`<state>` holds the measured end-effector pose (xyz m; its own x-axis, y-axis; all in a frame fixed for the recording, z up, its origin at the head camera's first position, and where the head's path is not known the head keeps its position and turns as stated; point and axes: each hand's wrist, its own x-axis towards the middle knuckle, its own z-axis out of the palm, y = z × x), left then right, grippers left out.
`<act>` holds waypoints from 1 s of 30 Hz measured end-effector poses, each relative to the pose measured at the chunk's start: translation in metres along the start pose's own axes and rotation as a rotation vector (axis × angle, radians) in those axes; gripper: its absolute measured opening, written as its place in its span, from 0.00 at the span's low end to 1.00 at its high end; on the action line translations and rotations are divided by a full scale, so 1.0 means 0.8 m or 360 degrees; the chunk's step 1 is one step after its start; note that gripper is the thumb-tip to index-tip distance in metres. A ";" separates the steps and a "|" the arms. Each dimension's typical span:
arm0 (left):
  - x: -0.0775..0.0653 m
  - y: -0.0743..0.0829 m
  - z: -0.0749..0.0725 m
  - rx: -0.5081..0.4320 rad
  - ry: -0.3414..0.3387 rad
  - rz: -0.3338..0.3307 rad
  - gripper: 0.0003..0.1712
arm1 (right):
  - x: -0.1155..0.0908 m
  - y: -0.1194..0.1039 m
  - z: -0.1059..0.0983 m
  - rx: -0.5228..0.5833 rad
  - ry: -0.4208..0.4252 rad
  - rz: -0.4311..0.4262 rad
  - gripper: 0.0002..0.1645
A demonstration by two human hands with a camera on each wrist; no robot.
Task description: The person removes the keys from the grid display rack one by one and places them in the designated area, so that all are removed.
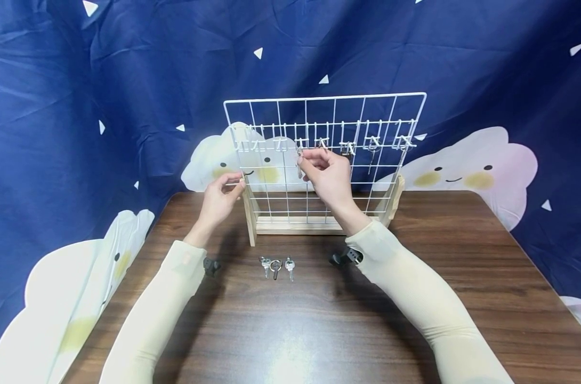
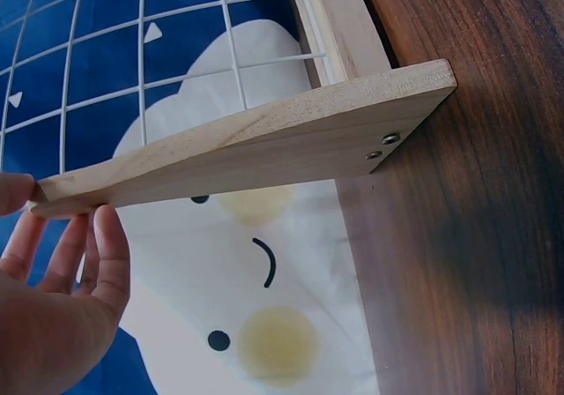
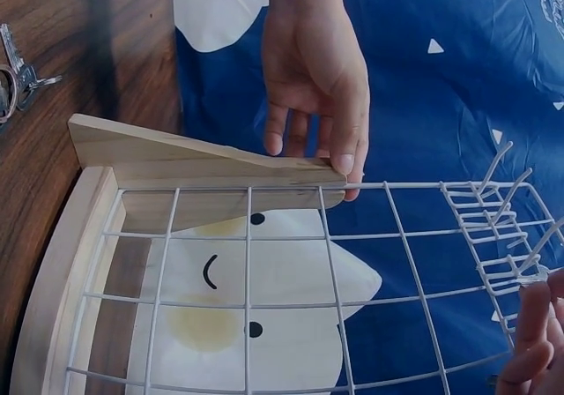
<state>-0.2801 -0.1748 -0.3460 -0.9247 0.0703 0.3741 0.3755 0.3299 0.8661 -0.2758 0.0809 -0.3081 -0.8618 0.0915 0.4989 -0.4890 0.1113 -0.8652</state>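
A white wire grid rack (image 1: 324,97) stands on a wooden base (image 1: 295,228), with hooks along its upper part. My left hand (image 1: 218,201) pinches the upper end of the left wooden side support (image 2: 220,152), thumb on one face and fingers on the other. With thumb and fingertips, my right hand (image 1: 332,178) holds a silver key (image 1: 299,168) just below a hook left of the rack's middle. In the right wrist view only part of the right hand (image 3: 533,351) shows at the edge. Whether the key's ring is on the hook, I cannot tell.
Three keys lie on the brown wooden table (image 1: 281,330) before the rack: a left key (image 1: 265,265), a dark key with a ring (image 1: 275,271) and a right key (image 1: 290,266). A hanging key (image 1: 372,154) and other items occupy the right hooks. Behind hangs a blue curtain (image 1: 175,64).
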 end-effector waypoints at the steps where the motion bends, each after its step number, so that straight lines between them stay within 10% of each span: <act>1: 0.000 0.000 0.000 0.0000 -0.0001 0.0000 0.20 | -0.001 0.000 0.000 0.0000 -0.0001 0.0004 0.10; 30: 0.000 0.000 0.000 0.0023 -0.0002 -0.0016 0.20 | -0.019 -0.023 -0.013 0.0057 -0.0011 -0.0066 0.10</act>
<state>-0.2806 -0.1746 -0.3462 -0.9285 0.0680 0.3650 0.3652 0.3440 0.8650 -0.2522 0.0879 -0.2989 -0.8414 0.0808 0.5343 -0.5289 0.0795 -0.8449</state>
